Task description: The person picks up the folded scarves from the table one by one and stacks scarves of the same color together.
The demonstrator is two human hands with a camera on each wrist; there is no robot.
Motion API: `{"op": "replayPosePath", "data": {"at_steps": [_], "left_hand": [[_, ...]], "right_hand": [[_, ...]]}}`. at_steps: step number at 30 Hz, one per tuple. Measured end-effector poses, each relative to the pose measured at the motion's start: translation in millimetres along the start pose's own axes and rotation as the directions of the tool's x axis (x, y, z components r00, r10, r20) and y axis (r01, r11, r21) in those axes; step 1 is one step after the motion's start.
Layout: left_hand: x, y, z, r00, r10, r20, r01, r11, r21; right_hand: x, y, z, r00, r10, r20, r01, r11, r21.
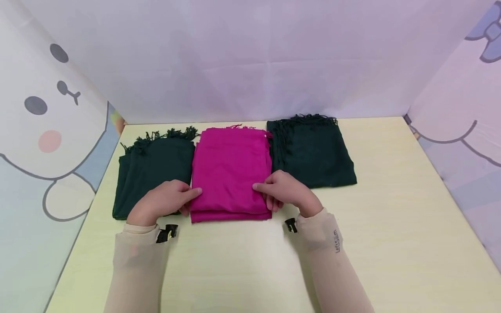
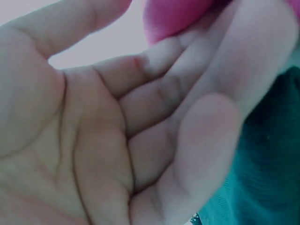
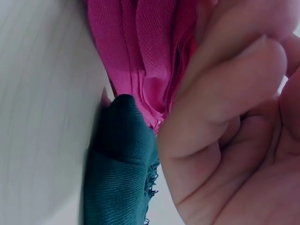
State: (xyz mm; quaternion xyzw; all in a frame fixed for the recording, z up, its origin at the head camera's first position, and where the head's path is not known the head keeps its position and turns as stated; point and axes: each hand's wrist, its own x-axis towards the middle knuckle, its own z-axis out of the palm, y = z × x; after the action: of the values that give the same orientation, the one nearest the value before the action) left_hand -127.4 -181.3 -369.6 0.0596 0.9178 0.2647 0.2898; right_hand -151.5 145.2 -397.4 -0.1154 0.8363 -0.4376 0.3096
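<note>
A folded magenta scarf (image 1: 231, 169) lies between two folded dark green scarves. At its near left edge my left hand (image 1: 166, 201) pinches it, thumb on top and fingers at the side. The left wrist view shows the palm of that hand (image 2: 108, 122), with magenta cloth (image 2: 173, 18) by the fingers. My right hand (image 1: 287, 191) pinches the near right edge, its thumb over the top and its other fingers curled beside the layers. In the right wrist view, stacked magenta folds (image 3: 150, 42) show beside the curled fingers (image 3: 225, 89).
One dark green scarf (image 1: 164, 165) with fringe at its far side lies left, partly behind my left hand. Another dark green scarf (image 1: 317, 152) lies right, also fringed at the far side. A pale wooden table (image 1: 235, 269) carries everything, and a white cloth backdrop (image 1: 250, 61) stands behind.
</note>
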Motion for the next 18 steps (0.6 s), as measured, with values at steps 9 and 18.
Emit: {"op": "replayPosePath", "data": {"at_steps": [9,18], "left_hand": [[4.8,5.8,1.7,0.965,-0.017,-0.261,-0.011,0.994,-0.105],[9.0,8.9,7.4,0.958,0.063,-0.281,-0.113,0.98,-0.165]], "right_hand": [[-3.5,-1.9,-4.2,0.999,0.028,-0.04,-0.026,0.999,0.032],[-4.3,-3.3,-5.3,0.997,0.027,-0.068,-0.023,0.998,0.058]]}}
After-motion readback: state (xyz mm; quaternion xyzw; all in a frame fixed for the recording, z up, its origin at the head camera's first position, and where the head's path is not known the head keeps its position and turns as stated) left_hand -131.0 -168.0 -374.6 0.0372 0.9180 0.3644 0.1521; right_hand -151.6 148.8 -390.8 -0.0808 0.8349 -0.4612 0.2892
